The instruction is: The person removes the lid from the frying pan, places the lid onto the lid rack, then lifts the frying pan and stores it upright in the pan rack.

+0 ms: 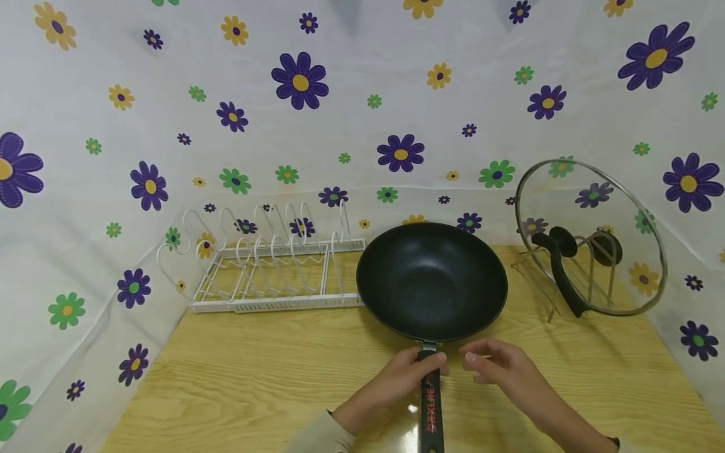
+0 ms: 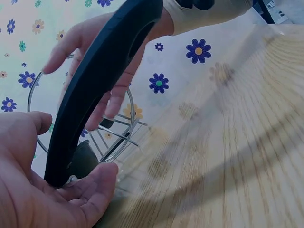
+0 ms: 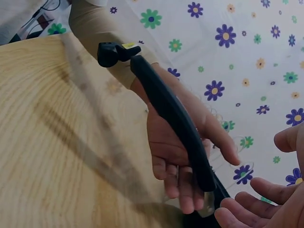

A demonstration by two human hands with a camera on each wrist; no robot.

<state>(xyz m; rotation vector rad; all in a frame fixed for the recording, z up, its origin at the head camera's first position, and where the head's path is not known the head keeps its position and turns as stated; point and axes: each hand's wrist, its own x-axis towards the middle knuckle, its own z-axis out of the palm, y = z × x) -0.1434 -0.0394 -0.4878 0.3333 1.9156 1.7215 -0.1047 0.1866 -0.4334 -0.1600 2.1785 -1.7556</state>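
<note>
A black wok (image 1: 430, 283) stands on the table in the head view, its long black handle (image 1: 432, 402) pointing towards me. My left hand (image 1: 399, 377) is at the handle's pan end. Its fingers reach beneath the handle, and the thumb extends beside it; the right wrist view shows these fingers (image 3: 185, 187) fairly straight under the handle. To the right of the handle, my right hand (image 1: 501, 368) hovers near the wok's rim, apart from it, with bent, loose fingers and nothing held.
A white wire rack (image 1: 283, 305) stands left of the wok, close to its rim. On the right, a glass lid (image 1: 595, 189) with a metal rim leans in a wire stand (image 1: 546, 302). A flowered sheet (image 1: 351, 38) hangs around the wooden table (image 1: 238, 371).
</note>
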